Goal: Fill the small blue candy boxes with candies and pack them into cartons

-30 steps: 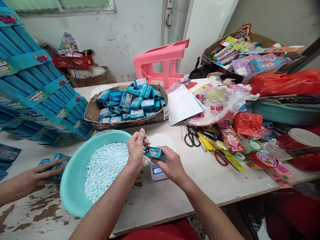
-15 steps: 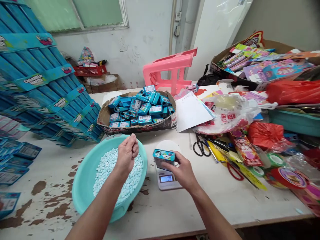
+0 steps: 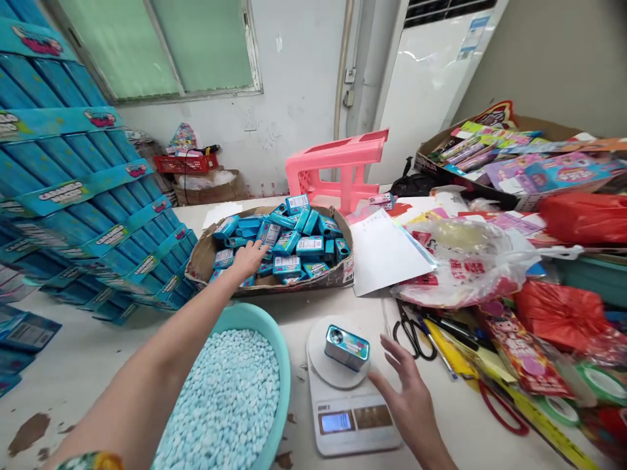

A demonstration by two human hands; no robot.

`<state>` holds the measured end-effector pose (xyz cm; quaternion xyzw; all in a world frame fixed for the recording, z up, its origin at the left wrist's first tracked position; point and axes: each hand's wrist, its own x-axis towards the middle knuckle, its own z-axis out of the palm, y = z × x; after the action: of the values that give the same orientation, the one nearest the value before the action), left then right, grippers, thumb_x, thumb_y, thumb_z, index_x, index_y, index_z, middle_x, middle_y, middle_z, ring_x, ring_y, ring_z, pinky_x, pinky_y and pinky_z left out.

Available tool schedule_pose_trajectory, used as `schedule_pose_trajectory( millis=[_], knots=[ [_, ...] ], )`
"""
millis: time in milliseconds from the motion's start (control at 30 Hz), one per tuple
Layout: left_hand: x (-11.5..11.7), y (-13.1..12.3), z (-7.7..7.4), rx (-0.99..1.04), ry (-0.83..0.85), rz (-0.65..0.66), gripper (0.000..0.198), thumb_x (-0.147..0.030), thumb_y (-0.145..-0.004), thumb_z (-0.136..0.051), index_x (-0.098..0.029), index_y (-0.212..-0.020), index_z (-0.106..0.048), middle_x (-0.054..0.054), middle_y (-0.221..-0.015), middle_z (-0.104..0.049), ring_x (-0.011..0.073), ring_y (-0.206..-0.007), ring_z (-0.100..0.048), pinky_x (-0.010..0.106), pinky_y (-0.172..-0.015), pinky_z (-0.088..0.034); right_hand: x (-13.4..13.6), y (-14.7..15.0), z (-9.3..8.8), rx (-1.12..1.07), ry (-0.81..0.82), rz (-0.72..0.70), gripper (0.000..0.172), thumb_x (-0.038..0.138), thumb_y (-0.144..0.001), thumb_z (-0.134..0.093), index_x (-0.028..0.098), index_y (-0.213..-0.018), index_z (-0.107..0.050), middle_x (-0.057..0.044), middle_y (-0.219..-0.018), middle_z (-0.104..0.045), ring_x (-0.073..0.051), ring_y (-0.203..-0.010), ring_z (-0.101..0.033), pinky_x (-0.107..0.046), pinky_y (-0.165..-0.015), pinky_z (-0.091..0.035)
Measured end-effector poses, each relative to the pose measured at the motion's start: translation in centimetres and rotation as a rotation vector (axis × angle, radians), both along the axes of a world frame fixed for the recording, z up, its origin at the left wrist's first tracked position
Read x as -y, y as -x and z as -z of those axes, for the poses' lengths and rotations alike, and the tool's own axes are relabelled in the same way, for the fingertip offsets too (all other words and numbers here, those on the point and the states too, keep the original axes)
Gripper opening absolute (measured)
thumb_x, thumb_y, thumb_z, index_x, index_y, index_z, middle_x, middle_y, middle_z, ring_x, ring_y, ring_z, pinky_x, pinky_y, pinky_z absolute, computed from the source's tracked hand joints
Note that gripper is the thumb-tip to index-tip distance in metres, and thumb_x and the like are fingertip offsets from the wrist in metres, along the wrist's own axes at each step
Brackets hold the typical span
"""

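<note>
My left hand [image 3: 249, 260] reaches over the front of a cardboard box [image 3: 313, 279] heaped with small blue tins [image 3: 309, 245]. Its fingers are stretched out at the tins, and whether they press on one I cannot tell. On the round plate of a white kitchen scale [image 3: 360, 440] rests one blue tin [image 3: 347, 347], with a round hole showing in its top. My right hand [image 3: 409, 391] is open just right of that tin, fingers apart and holding nothing. Below my left forearm is a turquoise basin [image 3: 284, 372] of pale blue candies [image 3: 228, 391], partly hidden by the arm.
Tall stacks of blue display boxes [image 3: 98, 196] stand at the left. Papers [image 3: 385, 251], black scissors [image 3: 416, 333], pens, tape rolls and plastic bags [image 3: 450, 261] crowd the right. A pink stool [image 3: 343, 170] lies on its side behind the cardboard box.
My right hand has let go of the tin, which now sits on the scale. My left hand has moved from above the basin forward to the tins, its fingers now unfolded. The view has tilted up.
</note>
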<state>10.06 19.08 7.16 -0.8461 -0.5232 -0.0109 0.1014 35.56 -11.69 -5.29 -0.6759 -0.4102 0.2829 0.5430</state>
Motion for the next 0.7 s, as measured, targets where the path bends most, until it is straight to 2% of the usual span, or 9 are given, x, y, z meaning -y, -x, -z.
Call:
schedule_pose_trajectory(
  millis=[100, 200, 333, 400, 467, 567, 633, 700],
  knots=[
    [-2.4, -0.6, 0.9, -0.04, 0.054, 0.04, 0.034, -0.005, -0.079, -0.056, -0.013, -0.113, -0.054, 0.01, -0.116, -0.056, 0.0208, -0.107, -0.047, 0.037, -0.09, -0.04, 3.3, -2.0, 0.7, 0.021, 0.116, 0.051, 0.048, 0.045, -0.073, -0.066, 0.024, -0.115, -0.057, -0.009, -0.124, -0.057, -0.029, -0.109, -0.058, -0.045, -0.094, -0.046],
    [-4.1, -0.7, 2.0, -0.055, 0.109, 0.067, 0.032, -0.004, -0.084, -0.051, -0.005, -0.115, -0.048, 0.011, -0.12, -0.053, 0.0182, -0.111, -0.042, 0.046, -0.099, -0.032, 5.5, -2.8, 0.7, 0.018, 0.184, 0.067, 0.037, 0.045, -0.075, -0.065, 0.022, -0.104, -0.061, -0.008, -0.111, -0.063, -0.026, -0.103, -0.059, -0.044, -0.094, -0.046],
    [-5.4, -1.1, 3.9, -0.053, 0.166, 0.059, 0.031, -0.002, -0.083, -0.051, 0.003, -0.113, -0.044, 0.017, -0.131, -0.044, 0.0213, -0.12, -0.036, 0.054, -0.099, -0.03, 5.6, -2.6, 0.7, -0.042, 0.195, 0.071, 0.031, 0.041, -0.077, -0.064, 0.02, -0.1, -0.061, -0.009, -0.105, -0.065, -0.024, -0.099, -0.06, -0.043, -0.093, -0.045],
    [-5.1, -1.3, 3.9, -0.054, 0.17, 0.056, 0.033, -0.003, -0.082, -0.052, 0.006, -0.112, -0.043, 0.019, -0.132, -0.043, 0.0243, -0.124, -0.036, 0.056, -0.098, -0.03, 5.1, -2.4, 0.7, -0.056, 0.167, 0.084, 0.03, 0.039, -0.078, -0.065, 0.02, -0.1, -0.061, -0.009, -0.103, -0.065, -0.023, -0.098, -0.06, -0.044, -0.091, -0.046],
    [-4.3, -1.4, 2.7, -0.062, 0.185, 0.073, 0.034, -0.014, -0.086, -0.046, 0.009, -0.111, -0.042, 0.016, -0.129, -0.046, 0.0263, -0.126, -0.037, 0.055, -0.098, -0.03, 4.6, -2.2, 0.3, -0.058, 0.12, 0.093, 0.028, 0.037, -0.078, -0.065, 0.02, -0.1, -0.061, -0.009, -0.102, -0.065, -0.023, -0.097, -0.06, -0.044, -0.09, -0.046],
    [-1.9, -0.4, -0.5, -0.054, 0.163, 0.05, 0.052, -0.036, -0.088, -0.032, 0.008, -0.113, -0.043, 0.01, -0.124, -0.051, 0.0316, -0.122, -0.042, 0.056, -0.093, -0.033, 4.1, -2.0, -0.9, -0.033, 0.049, 0.108, 0.024, 0.034, -0.08, -0.064, 0.02, -0.098, -0.062, -0.009, -0.1, -0.065, -0.023, -0.094, -0.06, -0.044, -0.089, -0.046],
    [0.8, 1.1, -2.8, 0.007, 0.053, -0.014, 0.061, -0.045, -0.082, -0.037, 0.003, -0.119, -0.045, 0.008, -0.123, -0.052, 0.0359, -0.118, -0.046, 0.059, -0.087, -0.034, 4.1, -1.6, -2.1, -0.001, -0.009, 0.128, 0.021, 0.032, -0.08, -0.064, 0.02, -0.097, -0.063, -0.008, -0.098, -0.065, -0.022, -0.093, -0.06, -0.043, -0.088, -0.046],
    [4.5, 3.0, -5.0, 0.124, -0.084, -0.049, 0.065, -0.046, -0.075, -0.048, -0.006, -0.127, -0.045, 0.007, -0.124, -0.053, 0.035, -0.115, -0.049, 0.06, -0.087, -0.034, 4.3, -1.0, -3.4, 0.036, -0.095, 0.14, 0.017, 0.028, -0.081, -0.063, 0.021, -0.096, -0.064, -0.008, -0.097, -0.064, -0.022, -0.093, -0.06, -0.043, -0.087, -0.047]
  ],
)
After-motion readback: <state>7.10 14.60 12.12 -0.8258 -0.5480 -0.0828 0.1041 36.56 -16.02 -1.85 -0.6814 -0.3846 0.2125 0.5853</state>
